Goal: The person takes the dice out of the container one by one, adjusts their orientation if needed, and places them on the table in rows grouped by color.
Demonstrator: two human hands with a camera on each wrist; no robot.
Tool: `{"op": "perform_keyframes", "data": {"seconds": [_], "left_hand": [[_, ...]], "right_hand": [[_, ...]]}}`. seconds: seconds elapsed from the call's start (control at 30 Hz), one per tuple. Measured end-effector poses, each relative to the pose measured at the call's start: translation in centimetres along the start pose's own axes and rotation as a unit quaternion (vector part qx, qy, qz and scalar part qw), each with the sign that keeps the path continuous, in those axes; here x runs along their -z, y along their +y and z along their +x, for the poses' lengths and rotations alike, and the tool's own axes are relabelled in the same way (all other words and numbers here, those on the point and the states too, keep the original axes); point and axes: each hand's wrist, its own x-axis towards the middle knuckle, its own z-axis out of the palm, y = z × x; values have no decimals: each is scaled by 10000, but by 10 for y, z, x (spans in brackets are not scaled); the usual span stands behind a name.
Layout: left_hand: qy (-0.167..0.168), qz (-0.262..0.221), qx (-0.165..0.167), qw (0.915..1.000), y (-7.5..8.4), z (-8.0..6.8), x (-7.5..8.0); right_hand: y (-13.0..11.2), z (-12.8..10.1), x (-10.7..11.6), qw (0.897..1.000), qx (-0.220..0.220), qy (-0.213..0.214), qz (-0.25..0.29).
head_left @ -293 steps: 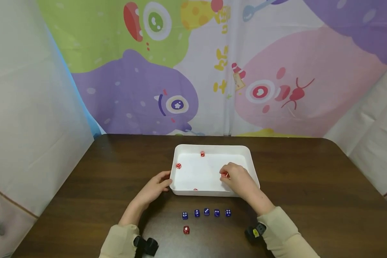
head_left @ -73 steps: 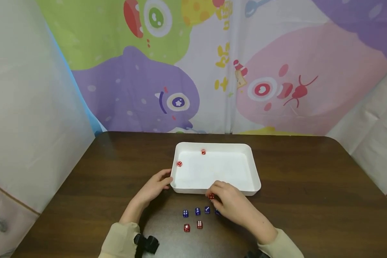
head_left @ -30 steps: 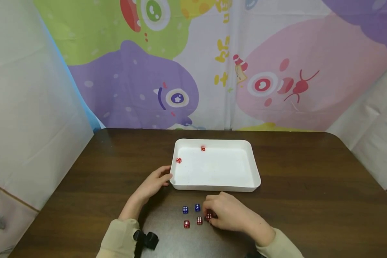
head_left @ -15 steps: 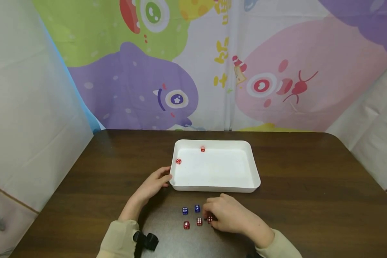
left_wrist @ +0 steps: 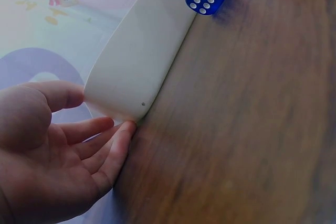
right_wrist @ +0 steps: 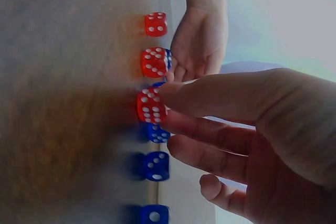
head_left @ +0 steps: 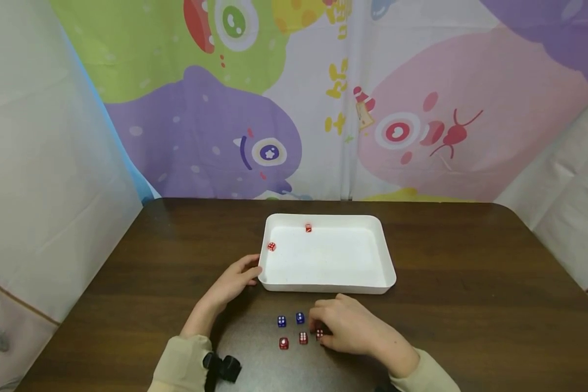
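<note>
My right hand [head_left: 353,326] pinches a red die [right_wrist: 149,106] between thumb and fingers, low at the table, at the right end of a red row. Two other red dice, one [head_left: 283,343] and another [head_left: 303,338], stand to its left. Behind them run blue dice [head_left: 281,321]; in the head view my hand hides those on the right, while the right wrist view shows several. My left hand [head_left: 232,280] holds the white tray [head_left: 328,258] by its near left corner, thumb [left_wrist: 68,94] at the rim, fingers against the outer wall.
Inside the tray lie two red dice: one [head_left: 308,228] by the back wall, one [head_left: 271,246] by the left wall. The tray sits on a dark wooden table [head_left: 470,283], with a cartoon-printed curtain [head_left: 323,163] behind its far edge.
Earlier, my right hand reached into the tray, then carried a red die to the row's right end. Two red dice there left the tray. Over the last second the right hand barely moves.
</note>
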Motion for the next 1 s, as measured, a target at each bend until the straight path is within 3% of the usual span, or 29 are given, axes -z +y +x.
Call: {"op": "perform_keyframes", "data": {"seconds": [0.13, 0.3, 0.67, 1.0], "left_hand": [[12, -6, 25, 10000, -2, -1, -2], [46, -40, 49, 10000, -2, -3, -3], [71, -8, -9, 10000, -1, 0, -1], [69, -60, -27, 10000, -2, 0, -2]], "right_hand": [[3, -1, 3, 9998, -126, 85, 152], [10, 1, 4, 9985, -171, 498, 168], [35, 15, 11, 9870, -258, 1494, -526], [51, 31, 24, 9814, -428, 1710, -758]]}}
